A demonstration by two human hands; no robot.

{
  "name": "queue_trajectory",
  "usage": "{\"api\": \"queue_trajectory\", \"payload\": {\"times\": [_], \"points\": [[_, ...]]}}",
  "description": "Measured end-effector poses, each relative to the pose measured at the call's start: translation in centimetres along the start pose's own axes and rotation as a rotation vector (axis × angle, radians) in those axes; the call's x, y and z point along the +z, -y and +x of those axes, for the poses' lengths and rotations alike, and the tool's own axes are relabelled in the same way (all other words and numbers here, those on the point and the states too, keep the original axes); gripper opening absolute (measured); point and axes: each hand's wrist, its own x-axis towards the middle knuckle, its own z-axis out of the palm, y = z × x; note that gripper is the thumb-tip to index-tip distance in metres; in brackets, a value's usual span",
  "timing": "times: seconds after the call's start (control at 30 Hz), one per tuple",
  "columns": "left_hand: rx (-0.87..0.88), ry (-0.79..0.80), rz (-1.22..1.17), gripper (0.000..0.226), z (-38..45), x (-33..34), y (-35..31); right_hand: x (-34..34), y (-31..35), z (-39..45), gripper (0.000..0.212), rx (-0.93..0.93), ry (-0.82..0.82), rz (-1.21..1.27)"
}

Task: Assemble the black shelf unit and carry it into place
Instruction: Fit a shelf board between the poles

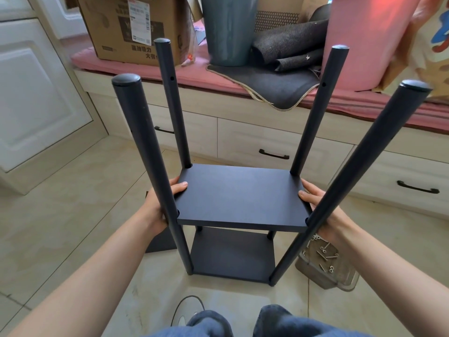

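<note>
Glossy beige floor tiles (60, 215) are lying under the matte black shelf unit (239, 198); left hand (161, 205) and right hand (318, 203) are gripping its flat upper board's short edges, thumbs pressing on top between round poles.

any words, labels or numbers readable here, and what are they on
"大有" is part of the bold black print low on the cardboard box; the line above it is too blurred to read.
White shipping label on the same box: too small to read.
Shelf unit and screw tray: no text.
</note>
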Motion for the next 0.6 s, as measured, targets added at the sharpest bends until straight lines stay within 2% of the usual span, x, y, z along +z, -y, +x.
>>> {"api": "queue_trajectory", "payload": {"times": [0.13,0.37,0.5,0.6], "points": [[-0.022,-0.097,-0.04,0.039,0.0,0.6,0.1,0.4,-0.1,-0.1,0.05,0.004,-0.042,0.0],[-0.018,-0.097,-0.036,0.028,1.9,1.4,-1.7,1.0,-0.1,0.6,0.053,-0.023,-0.15,0.096],[-0.016,-0.112,-0.025,0.017,3.9,2.5,-3.3,1.6,0.3,1.3,0.037,-0.047,-0.234,0.135],[-0.02,-0.245,-0.115,0.038,5.5,3.0,-4.2,2.0,0.7,2.4,0.024,-0.05,-0.301,0.151]]}}
